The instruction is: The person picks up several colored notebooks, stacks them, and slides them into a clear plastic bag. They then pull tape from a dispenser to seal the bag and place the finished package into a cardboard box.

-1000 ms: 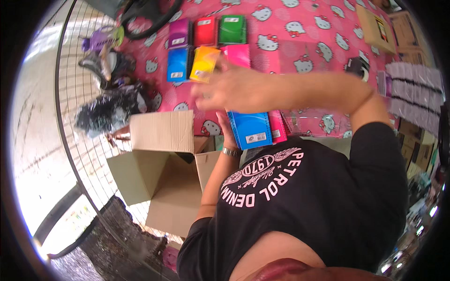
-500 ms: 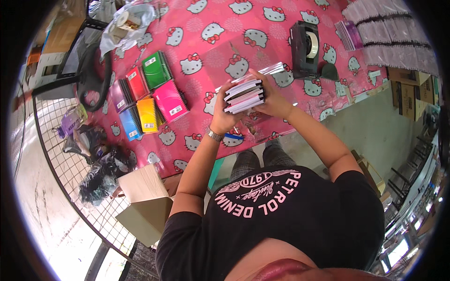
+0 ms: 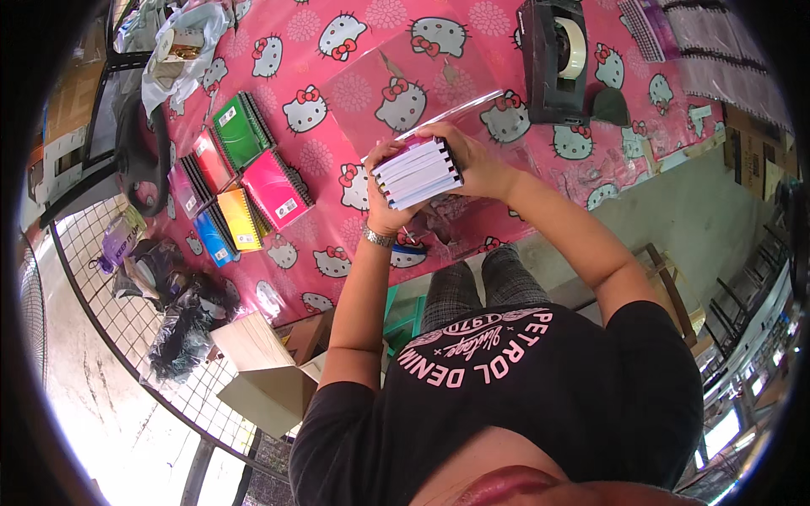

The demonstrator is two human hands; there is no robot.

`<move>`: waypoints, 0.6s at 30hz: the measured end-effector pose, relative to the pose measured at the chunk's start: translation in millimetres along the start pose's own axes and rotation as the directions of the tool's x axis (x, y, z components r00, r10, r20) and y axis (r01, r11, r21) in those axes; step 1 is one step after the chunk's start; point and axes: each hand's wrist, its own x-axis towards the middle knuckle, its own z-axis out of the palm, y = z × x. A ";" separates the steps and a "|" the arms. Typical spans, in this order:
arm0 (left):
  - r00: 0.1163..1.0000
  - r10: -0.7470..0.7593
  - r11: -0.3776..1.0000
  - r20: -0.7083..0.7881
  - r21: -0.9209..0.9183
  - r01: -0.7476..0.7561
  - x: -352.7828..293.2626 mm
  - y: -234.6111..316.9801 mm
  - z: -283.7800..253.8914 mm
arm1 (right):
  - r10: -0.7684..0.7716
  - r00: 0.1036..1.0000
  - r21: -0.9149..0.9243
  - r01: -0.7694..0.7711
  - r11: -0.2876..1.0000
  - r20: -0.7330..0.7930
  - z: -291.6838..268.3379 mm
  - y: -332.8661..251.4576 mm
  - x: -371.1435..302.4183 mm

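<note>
- Landmark: black tape dispenser (image 3: pixel 553 101) with a pale roll, standing on the tabletop (image 3: pixel 287 78), which wears a pink cartoon-cat covering.
- Block of small notebooks (image 3: pixel 416 174), white page edges uppermost, dark binding showing along both ends: held left of the dispenser and nearer the person.
- Left hand (image 3: pixel 385 196): gripping the block's end farther from the dispenser.
- Right hand (image 3: pixel 474 169): gripping the block's end nearer the dispenser, fingers reaching over its far side.
- Clear, thin plastic sheet (image 3: pixel 456 76): flat, just left of the dispenser.
- Six groups of small spiral-bound notebooks in green, red, magenta, yellow, purple and blue, the magenta notebook (image 3: pixel 274 187) among them: well left of the dispenser.
- Handling, as judged: the step looks like squaring the block. Even inward pressure from both palms should suit it, with the page edges level. Uneven squeezing could let inner notebooks slip; bindings may snag one another, so light taps seem better than force.
</note>
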 end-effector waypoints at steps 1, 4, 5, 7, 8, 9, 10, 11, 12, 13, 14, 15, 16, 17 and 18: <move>1.000 0.013 1.000 0.014 0.006 -0.013 -1.4 -6.1 -2.4 | 0.023 0.999 -0.115 -0.018 0.993 0.045 -12.1 -10.0 0.5; 0.997 -0.037 0.998 0.063 0.050 0.034 2.4 -4.7 -9.4 | -0.066 0.995 -0.331 0.089 0.940 0.078 -39.2 -67.3 23.0; 0.992 -0.094 0.992 0.088 0.093 0.086 2.8 -4.4 -10.5 | -0.118 0.990 -0.384 0.137 0.913 0.072 -42.5 -81.7 27.2; 0.970 -0.207 0.967 0.131 0.181 0.182 4.1 -4.4 -12.4 | -0.030 0.979 -0.517 0.131 0.846 0.200 -38.0 -82.3 30.5; 0.968 -0.178 0.959 0.179 0.253 0.129 7.2 -5.4 -17.4 | 0.024 0.966 -0.581 0.134 0.803 0.256 -38.9 -82.7 32.4; 0.962 -0.152 0.944 0.227 0.321 0.073 11.3 -6.5 -25.9 | 0.035 0.976 -0.554 0.091 0.827 0.213 -45.0 -83.6 32.8; 0.954 -0.136 0.921 0.268 0.390 0.022 11.1 -5.6 -33.6 | 0.044 0.983 -0.517 0.056 0.854 0.178 -52.5 -89.4 36.8; 0.884 -0.373 0.909 0.281 0.303 0.288 33.4 31.1 -33.9 | 0.063 0.989 -0.484 0.010 0.875 0.134 -61.0 -89.5 37.1; 0.874 -0.365 0.929 0.321 0.186 0.320 42.3 31.1 -35.7 | 0.178 0.984 -0.328 -0.159 0.931 0.027 -65.6 -84.9 33.4; 0.867 -0.357 0.932 0.348 0.074 0.355 50.0 32.1 -45.8 | 0.296 0.954 -0.141 -0.300 0.944 -0.049 -65.2 -83.6 28.1; 0.859 -0.347 0.920 0.377 -0.040 0.389 57.9 31.7 -53.3 | 0.423 0.901 0.059 -0.419 0.906 -0.099 -62.0 -76.3 22.6; 0.820 -0.430 0.835 0.377 -0.180 0.521 72.4 37.8 -53.5 | 0.526 0.836 0.304 -0.466 0.831 -0.156 -52.2 -52.8 13.2; 0.786 -0.537 0.805 0.308 -0.093 0.586 79.1 44.0 -51.0 | 0.616 0.773 0.381 -0.528 0.759 -0.154 -45.4 -38.1 9.5; 0.743 -0.628 0.762 0.232 -0.011 0.648 85.0 48.6 -46.9 | 0.699 0.700 0.455 -0.579 0.677 -0.149 -41.6 -29.1 8.5; 0.694 -0.705 0.707 0.147 0.064 0.705 89.7 50.7 -42.2 | 0.773 0.620 0.527 -0.615 0.586 -0.135 -40.9 -19.4 8.2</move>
